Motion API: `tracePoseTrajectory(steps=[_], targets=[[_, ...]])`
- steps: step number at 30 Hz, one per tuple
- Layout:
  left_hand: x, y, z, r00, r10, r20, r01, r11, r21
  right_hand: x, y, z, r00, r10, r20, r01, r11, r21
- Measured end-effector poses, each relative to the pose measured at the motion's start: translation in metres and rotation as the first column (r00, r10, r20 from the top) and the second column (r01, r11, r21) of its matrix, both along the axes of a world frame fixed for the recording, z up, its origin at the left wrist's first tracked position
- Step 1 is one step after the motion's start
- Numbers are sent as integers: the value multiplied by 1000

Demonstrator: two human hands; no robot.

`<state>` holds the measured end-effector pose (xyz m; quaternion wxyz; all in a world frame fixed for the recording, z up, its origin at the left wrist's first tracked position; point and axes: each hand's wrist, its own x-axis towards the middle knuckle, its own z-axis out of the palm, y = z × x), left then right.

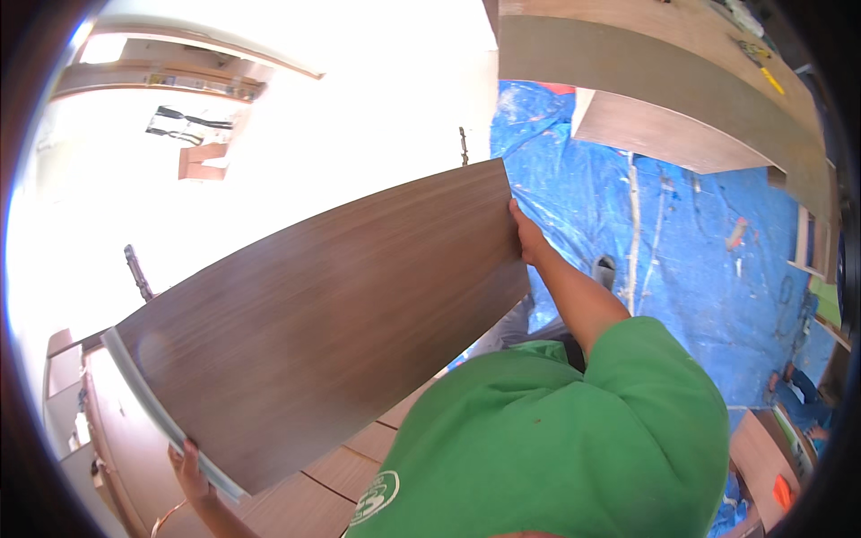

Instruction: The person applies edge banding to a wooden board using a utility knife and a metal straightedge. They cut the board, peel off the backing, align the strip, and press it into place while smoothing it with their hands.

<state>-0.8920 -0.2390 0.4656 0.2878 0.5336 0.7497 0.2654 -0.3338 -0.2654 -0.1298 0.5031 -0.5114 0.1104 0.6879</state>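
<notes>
A long brown wood-grain panel (332,332), which looks like a cabinet door, is held tilted in front of my body. My left hand (190,473) is closed round its left end, at the pale grey strip (161,414) that runs along that edge. At the opposite end, my right hand (529,235) grips the short edge, with part of its fingers hidden behind the panel. Two dark metal fittings, a left one (137,272) and a right one (464,145), stick up past the far long edge; they look like hinges.
A blue tarp (691,269) with scraps on it covers the floor at right. A wooden worktop (664,63) bearing a yellow-handled tool (771,79) stands beyond. Brown boards (359,466) lie below the panel. A person (796,394) is at the far right. Strong glare washes out the upper left.
</notes>
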Motion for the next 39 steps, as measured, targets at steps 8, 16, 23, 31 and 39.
tracePoseTrajectory(steps=[8,16,23,31,39], targets=[[47,146,-216,895,-141,423,220,965,-144,120,-123,97,844,-355,402,369,928,43],[275,207,-393,978,-199,55,205,914,-349,242,-241,170,529,-355,771,542,840,15],[451,161,-422,946,-298,125,322,831,-453,358,-316,146,441,-189,877,604,785,-135],[511,137,-429,967,-240,82,250,854,-457,427,-344,135,500,-242,831,615,775,-144],[523,148,-419,960,-257,109,279,870,-407,435,-330,145,412,-178,894,602,789,-121]])
